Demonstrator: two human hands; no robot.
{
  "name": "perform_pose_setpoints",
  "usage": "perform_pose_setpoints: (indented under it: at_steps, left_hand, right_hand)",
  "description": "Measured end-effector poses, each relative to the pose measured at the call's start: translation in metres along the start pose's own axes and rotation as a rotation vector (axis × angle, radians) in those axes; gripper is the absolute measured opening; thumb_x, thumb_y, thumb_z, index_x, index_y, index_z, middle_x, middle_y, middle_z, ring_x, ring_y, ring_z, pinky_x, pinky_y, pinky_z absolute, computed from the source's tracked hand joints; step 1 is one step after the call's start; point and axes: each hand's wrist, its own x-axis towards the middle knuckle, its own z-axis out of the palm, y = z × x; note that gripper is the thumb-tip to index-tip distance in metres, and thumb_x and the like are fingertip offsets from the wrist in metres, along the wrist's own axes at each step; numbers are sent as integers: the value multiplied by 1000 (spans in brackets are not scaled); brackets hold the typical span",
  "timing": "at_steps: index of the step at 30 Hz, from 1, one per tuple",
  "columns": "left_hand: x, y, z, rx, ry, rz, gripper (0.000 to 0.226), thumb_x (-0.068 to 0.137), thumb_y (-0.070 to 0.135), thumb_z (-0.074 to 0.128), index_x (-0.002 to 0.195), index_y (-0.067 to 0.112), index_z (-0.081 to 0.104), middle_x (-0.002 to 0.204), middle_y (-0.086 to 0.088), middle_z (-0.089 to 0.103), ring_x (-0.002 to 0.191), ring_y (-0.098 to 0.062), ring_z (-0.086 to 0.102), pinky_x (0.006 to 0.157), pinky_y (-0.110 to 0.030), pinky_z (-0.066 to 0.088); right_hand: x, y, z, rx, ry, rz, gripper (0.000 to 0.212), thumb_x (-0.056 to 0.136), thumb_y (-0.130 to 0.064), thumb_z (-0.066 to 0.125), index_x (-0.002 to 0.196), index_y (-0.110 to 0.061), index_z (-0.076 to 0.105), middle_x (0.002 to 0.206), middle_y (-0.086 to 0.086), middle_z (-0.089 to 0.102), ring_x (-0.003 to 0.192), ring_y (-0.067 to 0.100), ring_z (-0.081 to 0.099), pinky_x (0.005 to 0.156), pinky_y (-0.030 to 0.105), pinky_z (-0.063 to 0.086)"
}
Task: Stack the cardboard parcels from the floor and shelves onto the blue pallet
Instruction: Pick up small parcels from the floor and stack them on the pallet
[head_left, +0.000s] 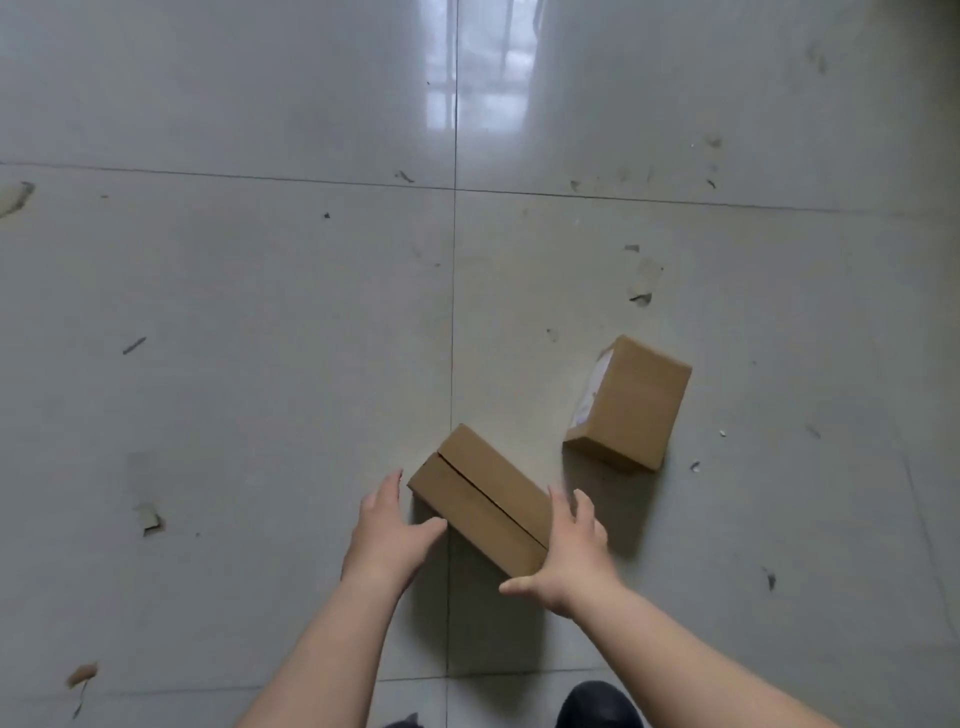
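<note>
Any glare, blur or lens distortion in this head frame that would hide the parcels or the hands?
Head view: window glare sits on the glossy tiles at top, well away from both parcels; the near parcel and far parcel read clearly, with soft shadows beside them; the left hand and right hand are slightly motion-blurred; the tile joints bow a little, wide-angle distortion.

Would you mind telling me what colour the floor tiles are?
Pale grey floor tiles, glossy, with dark scuff marks; the head view shows them.
</note>
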Motion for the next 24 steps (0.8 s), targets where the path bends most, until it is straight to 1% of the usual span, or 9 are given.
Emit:
perform_pose_setpoints:
  at_steps: [2, 4, 7, 9, 12, 15, 19, 22, 24]
  left_hand:
    - [30, -8, 25, 9, 1, 9, 82, 80, 25, 66, 147, 21, 18, 152, -6, 21, 135, -27, 34, 107, -41, 32]
    - [49, -12, 44, 21, -10, 24, 86, 79, 25, 67, 148, 22, 15, 153, -4, 20, 135, -28, 34, 109, -41, 32]
    - [60, -9, 57, -15, 13, 31, 87, 80, 20, 66, 148, 20, 13, 153, -4, 18, 135, -26, 33, 107, -38, 32]
    - [57, -5, 59, -25, 26, -6, 83, 81, 15, 65, 148, 15, 15, 150, -7, 20, 132, -27, 36, 104, -36, 33]
    - [38, 2, 59, -5, -6, -57, 73, 79, 9, 64, 143, 9, 28, 139, -14, 29, 114, -30, 47, 98, -35, 37]
    - [11, 16, 49, 3, 22, -46, 68, 77, 4, 62, 138, 9, 34, 136, -14, 31, 94, -20, 41, 91, -33, 36]
    - [-42, 65, 21, 47, 11, 56, 62, 76, 4, 61, 133, 13, 39, 127, -11, 35, 93, -16, 39, 86, -29, 35]
    - [-101, 135, -13, -3, 27, 155, 53, 74, 1, 63, 122, 16, 45, 111, -8, 33, 94, -17, 38, 95, -27, 33]
    - [-148, 178, -36, -19, -13, 203, 42, 73, 2, 64, 105, 21, 45, 105, -7, 35, 93, -17, 39, 94, -25, 33]
  right_hand:
    - [27, 13, 19, -36, 6, 7, 126, 61, -48, 82, 149, -25, -6, 157, 1, -10, 146, 27, -6, 116, 41, 19]
    - [45, 27, 33, -69, -2, 16, 131, 60, -47, 83, 148, -23, -12, 157, 1, -8, 145, 26, -6, 116, 38, 20]
    - [57, 41, 47, -2, 11, 13, 130, 59, -44, 85, 147, -25, -9, 154, 2, 0, 142, 25, 10, 113, 37, 27]
    - [52, 42, 50, 43, 2, -9, 126, 62, -38, 84, 146, -28, -9, 154, -1, -7, 141, 25, 15, 112, 38, 31]
    - [39, 45, 53, 163, -34, 15, 120, 65, -31, 82, 145, -31, -6, 151, -2, -6, 135, 24, 31, 111, 36, 34]
    - [15, 54, 44, 356, -53, 31, 107, 64, -27, 78, 146, -27, 9, 146, -6, 9, 124, 13, 43, 106, 25, 36]
    - [-38, 59, -15, 465, -10, 3, 96, 69, -30, 76, 145, -26, 18, 143, -5, 17, 124, 7, 39, 103, 17, 30]
    - [-90, 52, -103, 539, 42, 8, 89, 68, -33, 76, 141, -26, 26, 138, -3, 24, 116, 6, 38, 103, 19, 29]
    - [-140, 55, -180, 639, 56, 50, 78, 67, -38, 76, 131, -32, 33, 131, -1, 32, 107, 7, 39, 101, 22, 32]
